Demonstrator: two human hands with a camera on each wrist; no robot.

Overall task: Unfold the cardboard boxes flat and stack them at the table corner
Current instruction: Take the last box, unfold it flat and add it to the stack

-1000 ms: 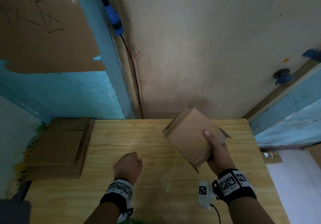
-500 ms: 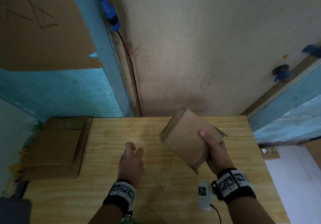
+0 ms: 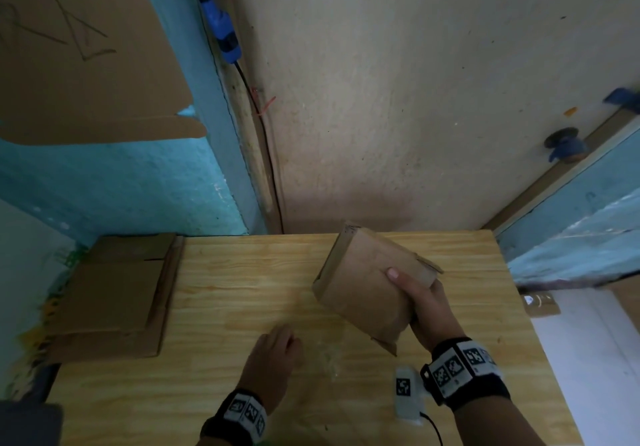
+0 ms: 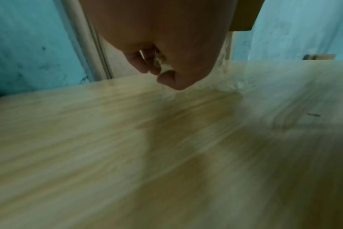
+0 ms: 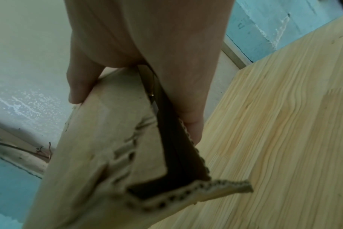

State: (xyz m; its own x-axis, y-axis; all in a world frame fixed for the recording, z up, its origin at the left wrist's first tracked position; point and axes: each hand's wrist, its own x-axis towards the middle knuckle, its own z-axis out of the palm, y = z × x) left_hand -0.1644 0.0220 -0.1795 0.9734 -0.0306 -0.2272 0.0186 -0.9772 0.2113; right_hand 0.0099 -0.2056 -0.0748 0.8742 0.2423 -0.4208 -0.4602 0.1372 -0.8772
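A small brown cardboard box (image 3: pixel 363 290) hangs tilted above the wooden table (image 3: pixel 242 272), still folded up, with a loose flap at its lower end. My right hand (image 3: pixel 415 293) grips its right side, thumb on the front face and fingers behind. The right wrist view shows the box (image 5: pixel 100 147) close up with a torn flap edge, my right hand (image 5: pixel 134 117) clamped round it. My left hand (image 3: pixel 277 352) hovers low over the table left of the box, fingers curled. In the left wrist view that left hand (image 4: pixel 162 72) pinches a small clear scrap, seemingly tape. Flattened boxes (image 3: pixel 114 293) lie stacked at the far left corner.
A crumpled bit of clear tape (image 3: pixel 329 359) lies on the table between my hands. A large cardboard sheet (image 3: pixel 86 65) hangs on the blue wall at upper left. The table's right edge (image 3: pixel 519 307) drops to the floor, where a small cardboard piece (image 3: pixel 540 303) lies.
My left hand reached forward with fingers spread, then drew back toward me with fingers curled. The box in my right hand shifted slightly left and tilted a little more.
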